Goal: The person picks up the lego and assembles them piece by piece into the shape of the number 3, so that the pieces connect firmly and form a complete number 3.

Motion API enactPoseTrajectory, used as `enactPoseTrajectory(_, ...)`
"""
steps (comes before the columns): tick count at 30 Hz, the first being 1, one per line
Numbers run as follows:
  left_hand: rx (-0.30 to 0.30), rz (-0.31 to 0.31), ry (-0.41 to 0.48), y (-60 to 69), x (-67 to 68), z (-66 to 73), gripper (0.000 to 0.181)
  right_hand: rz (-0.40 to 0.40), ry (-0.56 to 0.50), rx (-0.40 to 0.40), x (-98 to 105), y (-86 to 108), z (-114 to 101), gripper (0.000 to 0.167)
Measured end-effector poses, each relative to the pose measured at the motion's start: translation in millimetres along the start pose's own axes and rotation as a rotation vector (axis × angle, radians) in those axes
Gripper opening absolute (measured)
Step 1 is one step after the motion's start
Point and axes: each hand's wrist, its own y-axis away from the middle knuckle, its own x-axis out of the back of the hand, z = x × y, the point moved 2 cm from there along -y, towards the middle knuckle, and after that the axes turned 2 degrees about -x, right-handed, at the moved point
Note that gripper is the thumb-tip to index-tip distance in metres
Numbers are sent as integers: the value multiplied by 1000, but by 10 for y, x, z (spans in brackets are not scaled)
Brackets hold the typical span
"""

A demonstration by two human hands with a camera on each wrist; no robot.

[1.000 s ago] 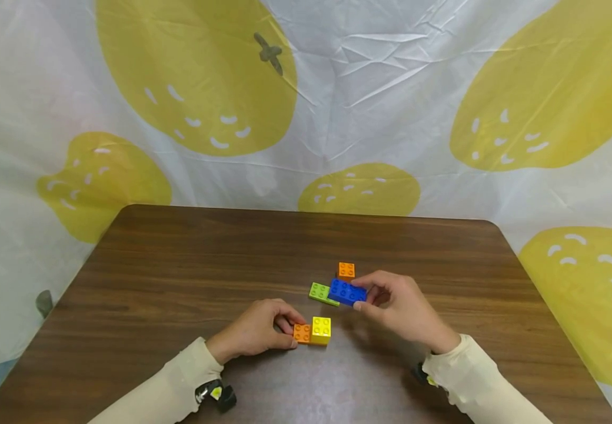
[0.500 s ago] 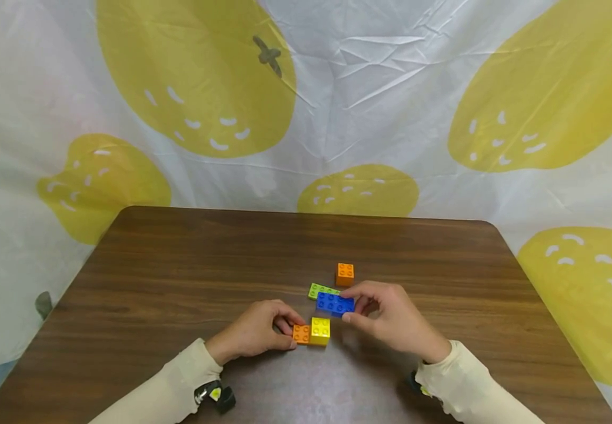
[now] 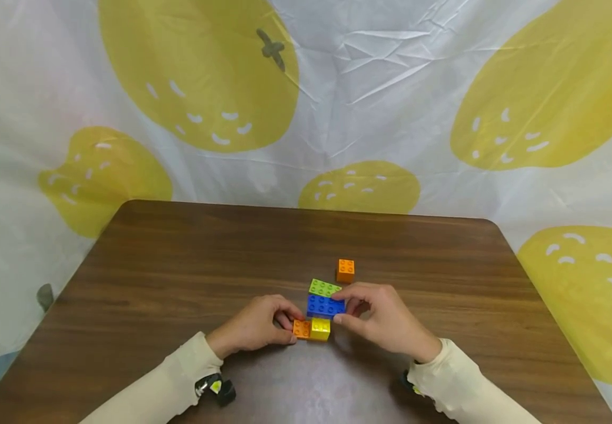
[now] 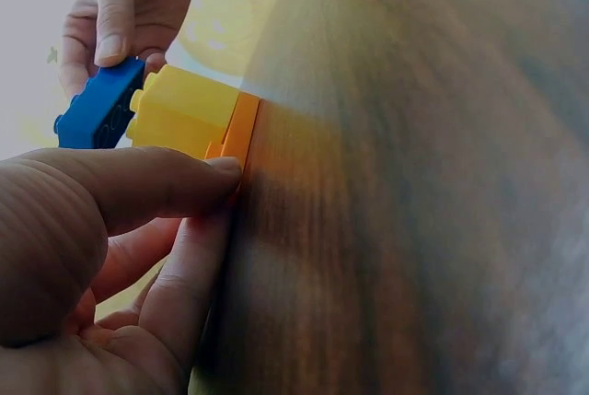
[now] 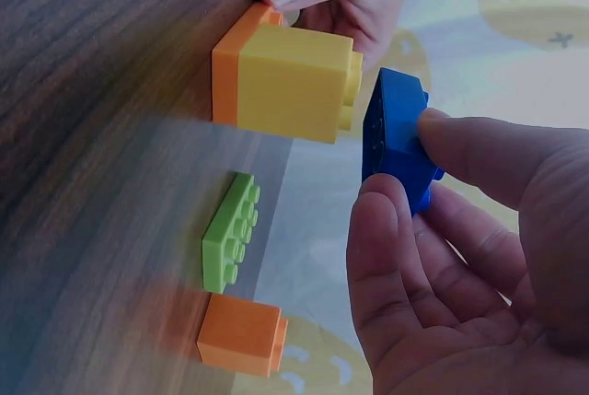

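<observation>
My left hand (image 3: pixel 257 325) pinches the end of a flat orange brick (image 3: pixel 300 329) lying on the table; a taller yellow brick (image 3: pixel 320 329) stands on its right part. Between the thumb and fingers of my right hand (image 3: pixel 388 318) is a blue brick (image 3: pixel 325 306). The right wrist view shows the blue brick (image 5: pixel 398 128) held off the table, a small gap above the studs of the yellow brick (image 5: pixel 290 82). In the left wrist view my left thumb and finger grip the orange brick's edge (image 4: pixel 241 128).
A flat lime green brick (image 3: pixel 324 287) lies on the table behind the blue one. Farther back and to the right stands an orange brick (image 3: pixel 345 270). The brown table (image 3: pixel 205 247) ends at a hanging sheet (image 3: pixel 338 118) with yellow fruit shapes.
My right hand has carried the blue brick left and nearer, from over the green brick's right end to close by the yellow brick. My left hand keeps its grip on the flat orange brick.
</observation>
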Motion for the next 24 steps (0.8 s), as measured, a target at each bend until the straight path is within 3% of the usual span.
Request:
enactPoseTrajectory(10,-10,8,20,-8,1,21,36,-18,-31,40,-67,-22,-12,28)
enactPoseTrajectory(24,-23,20,28,-10,-7,12,40,-43,-36,29,-141,-35,-17,30)
